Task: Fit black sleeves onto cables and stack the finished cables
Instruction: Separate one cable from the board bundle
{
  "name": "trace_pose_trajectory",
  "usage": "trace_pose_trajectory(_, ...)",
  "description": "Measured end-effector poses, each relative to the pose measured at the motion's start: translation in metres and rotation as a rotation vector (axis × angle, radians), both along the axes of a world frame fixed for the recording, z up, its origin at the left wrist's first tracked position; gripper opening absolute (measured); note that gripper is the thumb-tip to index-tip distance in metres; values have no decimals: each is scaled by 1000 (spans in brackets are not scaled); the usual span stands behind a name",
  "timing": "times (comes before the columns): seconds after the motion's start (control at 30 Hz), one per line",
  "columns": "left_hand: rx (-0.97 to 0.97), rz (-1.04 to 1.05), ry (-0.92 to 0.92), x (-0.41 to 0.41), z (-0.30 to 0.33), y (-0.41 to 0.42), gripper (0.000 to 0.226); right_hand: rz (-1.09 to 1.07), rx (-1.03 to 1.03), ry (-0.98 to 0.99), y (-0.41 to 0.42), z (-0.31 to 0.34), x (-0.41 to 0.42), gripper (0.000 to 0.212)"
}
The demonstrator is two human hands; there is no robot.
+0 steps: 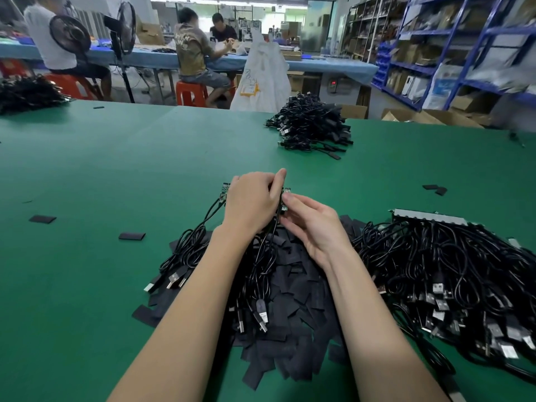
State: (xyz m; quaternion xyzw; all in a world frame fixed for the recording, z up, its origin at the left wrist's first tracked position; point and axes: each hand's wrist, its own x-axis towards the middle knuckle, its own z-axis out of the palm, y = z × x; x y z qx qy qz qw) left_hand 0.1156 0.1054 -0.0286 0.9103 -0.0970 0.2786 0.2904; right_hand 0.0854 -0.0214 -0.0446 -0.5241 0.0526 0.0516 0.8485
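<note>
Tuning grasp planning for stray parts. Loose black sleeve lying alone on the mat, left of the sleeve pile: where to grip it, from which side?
Take the loose sleeve across its short width, near the middle, coming straight down from above. It lies flat on the green mat, long axis roughly left to right, with bare mat all round, so both long edges are open to the fingers. Being flat and thin, it probably needs an edge lifted first.
</note>
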Motion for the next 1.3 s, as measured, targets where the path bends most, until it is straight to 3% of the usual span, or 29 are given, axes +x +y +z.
trace_pose_trajectory(0.2,19,15,-11,-3,-3,-5,59,-15,72,23,3,-3,-2,6)
trace_pose_trajectory(0.33,-118,-9,50,-1,-5,-6,59,7,134,62,5,-2,-2,3)
trace_pose_trajectory(0.47,-110,4,68,2,-7,7,58,13,61,71,-2,5,-7,5)
trace_pose_trajectory(0.63,-117,-26,123,0,1,19,35,51,2,4,-22,31,-11,17)
trace_pose_trajectory(0.7,-302,-135,221,-4,12,14,29,20,-7,-30,-26,39,-11,13)
trace_pose_trajectory(0.8,-816,-491,655,-16,26,8,29,-75,-143,-57,-28,42,-10,3)
trace_pose_trajectory(0.87,-920,-636,794,-24,24,3,22,-91,-159,-58,-28,40,-9,5)
trace_pose_trajectory(0.93,-939,-611,764,-32,17,-3,12,-79,-194,-59,-30,37,-9,9)
trace_pose_trajectory(1.07,-1026,-452,668,-40,1,-8,4,-69,-378,-34,-42,32,-6,27)
trace_pose_trajectory(1.2,-1086,-294,568,-39,-6,-5,4,-179,-1020,-219,-60,21,-2,12)
trace_pose_trajectory(1.3,-1162,-248,556,-39,-9,-4,5,76,-1321,-284,-64,15,-4,9)
